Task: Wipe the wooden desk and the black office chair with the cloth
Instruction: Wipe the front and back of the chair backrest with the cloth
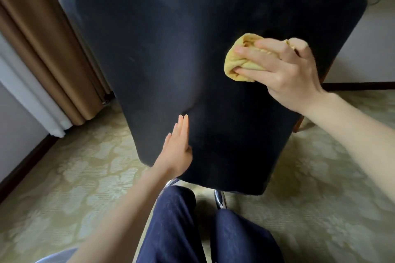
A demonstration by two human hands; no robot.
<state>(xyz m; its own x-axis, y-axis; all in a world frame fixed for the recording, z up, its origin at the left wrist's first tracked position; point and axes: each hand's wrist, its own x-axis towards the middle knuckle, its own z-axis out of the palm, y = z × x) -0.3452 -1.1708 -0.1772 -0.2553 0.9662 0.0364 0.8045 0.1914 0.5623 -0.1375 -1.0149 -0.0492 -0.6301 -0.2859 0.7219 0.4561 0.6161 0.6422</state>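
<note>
Seemingly midway, we wipe the chair (171,60) back: right hand (284,70) clenched round the cloth (245,55), left hand (177,147) flat below it, bracing; the bench lies out of view.

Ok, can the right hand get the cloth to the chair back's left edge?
Probably yes: the right hand grips the cloth against the chair back, and nothing covers it leftward; the left hand presses lower down.

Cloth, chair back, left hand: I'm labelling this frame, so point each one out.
cloth (251,61): head view, bunched yellow folds at its middle.
chair back (171,38): head view, bare dark upholstery.
left hand (177,148): head view, back of the hand.
</note>
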